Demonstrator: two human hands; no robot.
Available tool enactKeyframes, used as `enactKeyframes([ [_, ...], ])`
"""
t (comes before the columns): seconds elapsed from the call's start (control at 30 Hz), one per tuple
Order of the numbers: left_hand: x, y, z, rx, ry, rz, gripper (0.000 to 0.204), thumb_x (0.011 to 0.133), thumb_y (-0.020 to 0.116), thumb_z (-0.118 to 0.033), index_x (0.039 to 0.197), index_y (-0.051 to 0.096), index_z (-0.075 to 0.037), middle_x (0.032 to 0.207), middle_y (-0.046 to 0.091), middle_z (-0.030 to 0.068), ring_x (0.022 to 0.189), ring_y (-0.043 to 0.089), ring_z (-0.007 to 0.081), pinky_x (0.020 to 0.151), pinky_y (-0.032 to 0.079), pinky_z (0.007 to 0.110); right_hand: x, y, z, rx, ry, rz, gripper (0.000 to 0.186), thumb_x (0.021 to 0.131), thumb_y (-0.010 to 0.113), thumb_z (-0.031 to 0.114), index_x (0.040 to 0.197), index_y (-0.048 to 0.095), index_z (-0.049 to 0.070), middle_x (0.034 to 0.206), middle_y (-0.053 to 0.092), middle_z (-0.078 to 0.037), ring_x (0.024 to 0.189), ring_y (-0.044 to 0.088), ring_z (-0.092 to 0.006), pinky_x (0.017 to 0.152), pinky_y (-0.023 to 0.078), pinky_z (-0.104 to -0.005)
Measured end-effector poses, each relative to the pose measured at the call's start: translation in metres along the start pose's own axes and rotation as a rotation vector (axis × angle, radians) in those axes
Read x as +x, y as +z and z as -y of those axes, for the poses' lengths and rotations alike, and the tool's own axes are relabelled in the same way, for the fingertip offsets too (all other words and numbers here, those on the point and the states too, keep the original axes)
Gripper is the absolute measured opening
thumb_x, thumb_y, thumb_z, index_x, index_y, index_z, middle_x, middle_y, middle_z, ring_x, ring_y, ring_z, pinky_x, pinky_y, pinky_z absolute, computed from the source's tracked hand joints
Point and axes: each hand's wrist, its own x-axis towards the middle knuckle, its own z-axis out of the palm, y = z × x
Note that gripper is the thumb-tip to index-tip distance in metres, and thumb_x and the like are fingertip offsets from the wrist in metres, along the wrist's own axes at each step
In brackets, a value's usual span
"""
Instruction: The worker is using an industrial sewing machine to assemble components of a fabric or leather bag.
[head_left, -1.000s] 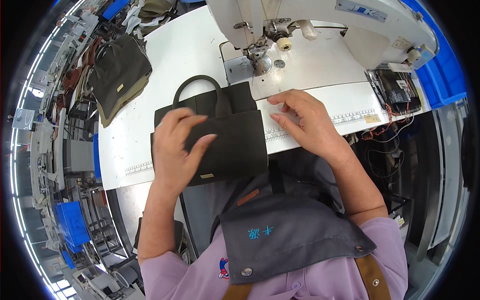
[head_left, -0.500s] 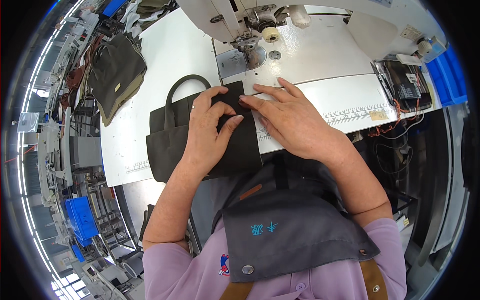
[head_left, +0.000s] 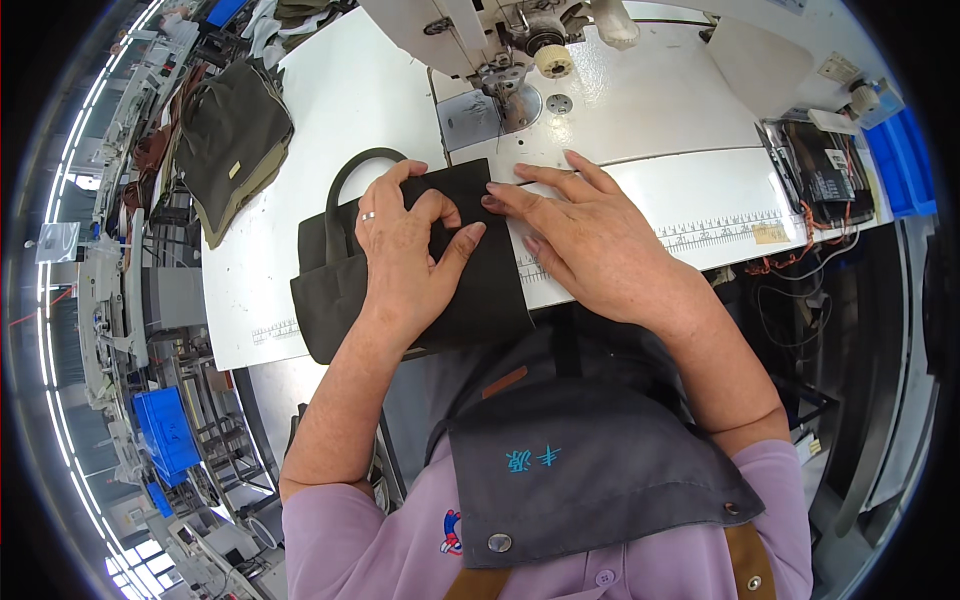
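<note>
A dark olive bag (head_left: 325, 300) with an arched handle (head_left: 340, 180) lies on the white sewing table (head_left: 255, 335), overhanging its front edge. My left hand (head_left: 405, 255) rests on the bag with bent fingers apart, thumb toward its right part. My right hand (head_left: 590, 240) is beside it, fingers spread, the index fingertip at the bag's right edge and the others over the table. Just beyond the bag are the sewing machine's presser foot and needle area (head_left: 510, 95) and metal plate (head_left: 465, 120). A printed ruler strip (head_left: 700, 235) runs along the front edge, partly covered.
A stack of olive bags (head_left: 235, 130) lies at the back left. A black device with cables (head_left: 810, 170) and a blue bin (head_left: 895, 160) are at the right. Racks with blue crates (head_left: 165, 430) stand left of the table, and my grey apron (head_left: 590, 480) is below.
Both hands have moved inward and upward onto the bag's top right region, my left hand also shifting right. In the last half second they move only slightly.
</note>
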Motion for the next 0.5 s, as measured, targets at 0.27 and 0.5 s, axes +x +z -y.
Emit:
enactKeyframes([
  [0.27, 0.038, -0.029, 0.015, 0.266, 0.193, 0.081, 0.059, 0.081, 0.078, -0.046, 0.129, 0.061, -0.015, 0.154, 0.043, 0.0094, 0.149, 0.029, 0.0327, 0.118, 0.010, 0.064, -0.003, -0.003, 0.000, 0.049, -0.014, -0.120, 0.054, 0.089, 0.064, 0.012, 0.140, 0.049, 0.003, 0.133, 0.059, -0.015, 0.132, 0.051, -0.0303, 0.117, 0.034, -0.0507],
  [0.5, 0.079, -0.045, 0.011, 0.193, -0.020, 0.560, 0.077, 0.055, 0.091, -0.051, 0.116, 0.062, -0.013, 0.109, 0.062, 0.0059, 0.100, 0.060, 0.0263, 0.101, 0.034, 0.038, -0.005, 0.000, -0.001, 0.001, -0.010, -0.178, 0.053, 0.088, 0.065, 0.012, 0.137, 0.050, 0.000, 0.134, 0.057, -0.019, 0.132, 0.052, -0.0330, 0.117, 0.035, -0.0488],
])
